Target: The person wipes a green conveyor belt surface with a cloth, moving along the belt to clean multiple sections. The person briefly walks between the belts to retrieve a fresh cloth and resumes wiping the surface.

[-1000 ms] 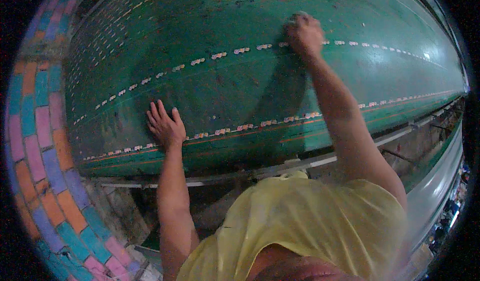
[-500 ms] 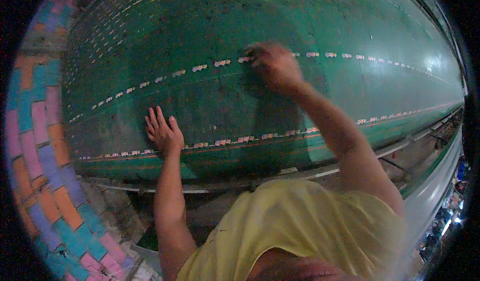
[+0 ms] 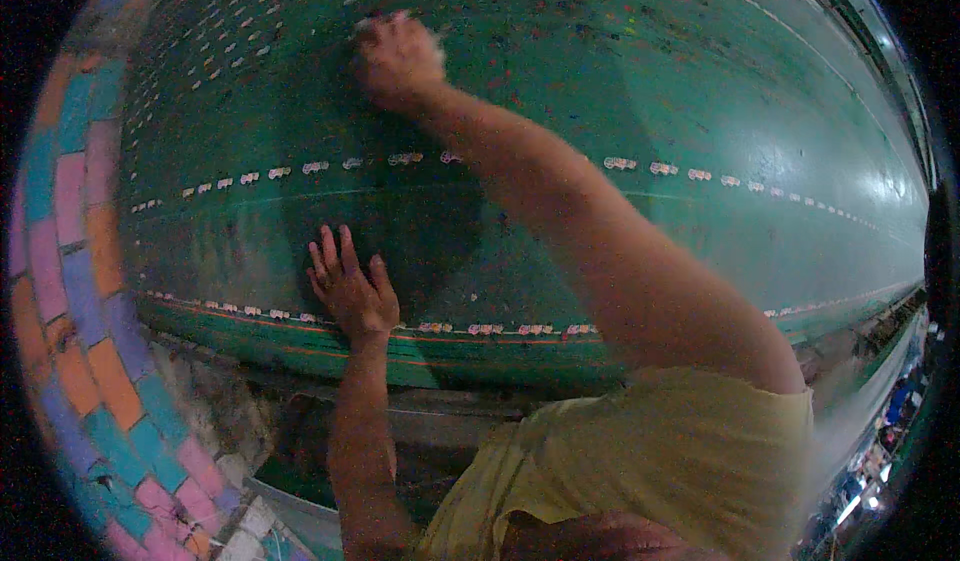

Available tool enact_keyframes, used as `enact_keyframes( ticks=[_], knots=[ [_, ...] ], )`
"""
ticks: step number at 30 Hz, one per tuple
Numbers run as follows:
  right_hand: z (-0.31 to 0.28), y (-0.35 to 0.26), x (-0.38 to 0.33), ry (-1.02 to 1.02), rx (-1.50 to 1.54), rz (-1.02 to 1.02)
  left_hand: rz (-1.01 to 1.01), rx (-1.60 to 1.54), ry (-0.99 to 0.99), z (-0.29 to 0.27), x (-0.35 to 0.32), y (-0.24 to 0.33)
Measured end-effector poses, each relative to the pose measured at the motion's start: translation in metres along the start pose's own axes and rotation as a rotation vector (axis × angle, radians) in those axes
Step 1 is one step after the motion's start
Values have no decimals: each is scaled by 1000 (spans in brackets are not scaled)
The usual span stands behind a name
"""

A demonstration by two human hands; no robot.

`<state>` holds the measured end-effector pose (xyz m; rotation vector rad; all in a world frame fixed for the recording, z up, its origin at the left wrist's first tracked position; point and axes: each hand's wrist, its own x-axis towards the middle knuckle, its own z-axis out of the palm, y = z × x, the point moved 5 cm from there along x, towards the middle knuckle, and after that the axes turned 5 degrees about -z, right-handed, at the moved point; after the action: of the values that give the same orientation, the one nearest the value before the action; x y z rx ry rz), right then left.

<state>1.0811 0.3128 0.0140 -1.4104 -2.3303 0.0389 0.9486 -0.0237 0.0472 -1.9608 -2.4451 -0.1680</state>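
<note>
Far left: a band of painted bricks [image 3: 70, 201] in pink, teal, orange and violet is seen alongside a broad green surface [image 3: 240, 251]. On its upper left, lines of pale specks [image 3: 240, 26] are set at a slant.

Left hand [image 3: 352, 293]: placed palm down at the near side of the green surface. Fingers are held apart, thumb spread to the right. Green is spread beneath and beyond the fingertips. The near row of pale motifs [image 3: 485, 330] is interrupted by the heel of this hand.

Right hand [image 3: 402, 61]: extended past the middle row of pale motifs [image 3: 620, 164], above a darkened patch. Fingers are pointed farther out over the green surface, which lies under them; blurred, so whether they are closed on anything, or pressed down, cannot be told. A pale smear at the tips cannot be identified.

Long axis of the green surface: run left to right, bowed by the lens, both rows following it. It is crossed by the left fingers' direction, and obliquely by the right forearm [image 3: 590, 221].

Lower right: a yellow shirt [image 3: 690, 431] is seen, then blurred clutter [image 3: 870, 481] at the rim.
</note>
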Motion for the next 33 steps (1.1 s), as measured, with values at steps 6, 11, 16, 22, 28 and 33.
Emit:
enact_keyframes(
  ticks=[6, 11, 16, 22, 28, 33],
  knots=[
    [-35, -54, -21, -265, 122, -482, 13, -150, 42, 4, -11, -18],
    [-168, 230, -72, -139, -170, 126, 23, -100, 51, 6, -12, -21],
    [-268, 456, -276, 124, -383, 707, 11, -23, 33, 4, -5, -14],
    [-306, 514, -414, 98, -578, 1173, 32, 6, 1, -2, -3, 3],
    [-177, 273, -201, 33, -341, 500, -39, 14, 14, 0, -11, -3],
    [-89, 62, -118, -21, -106, 84, 29, -38, 63, 1, 2, -3]
  ],
)
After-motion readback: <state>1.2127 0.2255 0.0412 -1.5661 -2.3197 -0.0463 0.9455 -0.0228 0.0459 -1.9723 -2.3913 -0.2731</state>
